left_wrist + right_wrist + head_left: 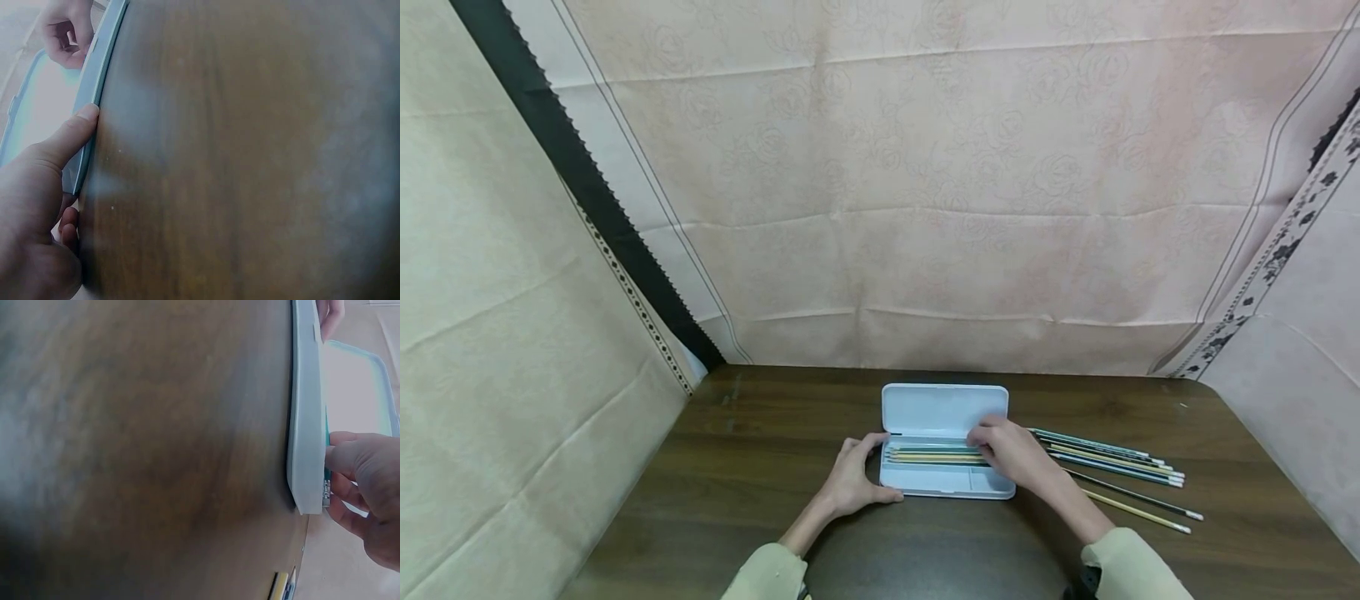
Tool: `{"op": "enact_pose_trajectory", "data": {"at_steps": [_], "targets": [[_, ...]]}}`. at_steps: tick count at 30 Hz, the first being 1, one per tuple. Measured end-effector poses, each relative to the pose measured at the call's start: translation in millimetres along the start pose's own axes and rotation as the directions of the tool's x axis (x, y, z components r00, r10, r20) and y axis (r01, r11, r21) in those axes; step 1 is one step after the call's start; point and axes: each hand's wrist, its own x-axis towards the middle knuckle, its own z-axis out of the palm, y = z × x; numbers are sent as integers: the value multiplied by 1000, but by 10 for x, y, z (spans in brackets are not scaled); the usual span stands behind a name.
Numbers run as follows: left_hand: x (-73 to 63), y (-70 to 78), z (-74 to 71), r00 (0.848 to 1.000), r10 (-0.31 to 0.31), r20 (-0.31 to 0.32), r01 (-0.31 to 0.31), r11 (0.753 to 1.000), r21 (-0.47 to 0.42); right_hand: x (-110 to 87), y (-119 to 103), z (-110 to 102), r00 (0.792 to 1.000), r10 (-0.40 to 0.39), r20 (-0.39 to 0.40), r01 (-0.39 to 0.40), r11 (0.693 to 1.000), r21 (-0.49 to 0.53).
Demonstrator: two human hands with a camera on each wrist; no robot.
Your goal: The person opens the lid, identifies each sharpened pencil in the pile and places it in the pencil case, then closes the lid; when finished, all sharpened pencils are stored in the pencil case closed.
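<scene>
A light-blue pencil case [928,480] lies on the brown table with its lid [943,407] tipped back. Several pencils [928,456] in green and yellow lie side by side in the tray. My left hand [852,481] holds the case's left end, the thumb on its front edge [87,140] and the other fingers round the far side. Over the right part of the tray, my right hand [1009,454] pinches a teal pencil [327,474] near its metal-banded end, low inside the case. The right fingers hide the pencils' right ends in the head view.
Several loose pencils [1108,458] lie on the table [760,467] right of the case, under and beyond the right forearm. A black pencil [1150,497] and a yellow pencil [1142,512] lie nearer the front. Pale patterned cloth [925,208] hangs behind and at both sides.
</scene>
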Motion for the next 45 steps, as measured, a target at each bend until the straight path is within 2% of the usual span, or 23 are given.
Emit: {"op": "enact_pose_trajectory", "data": {"at_steps": [4,8,12,18,24,28,37,45], "targets": [[-6,1,-1,1000,-3,2,3,1000,-5,8,2,16,1000,-15,-6,15,1000,-7],[-8,5,3,1000,3,1,-3,1000,-1,-12,7,-51,1000,29,-5,-29,1000,-2],[-6,9,3,1000,3,-1,-3,1000,14,-93,90,-205,996,82,-21,-82,997,10],[-10,13,-5,1000,8,-8,-8,1000,17,-385,388,-448,989,116,-86,-112,993,43],[-17,19,-11,1000,17,-14,-17,1000,16,-760,677,-586,984,49,-170,-46,999,24],[-17,14,-6,1000,14,-10,-14,1000,10,-978,810,-667,978,48,-201,-52,999,-14],[-8,3,3,1000,6,-3,-6,1000,-3,-1363,987,-791,973,171,-154,-178,984,-30],[-18,8,2,1000,14,-8,-14,1000,2,-1549,1076,-832,970,184,-156,-199,976,-84]]}}
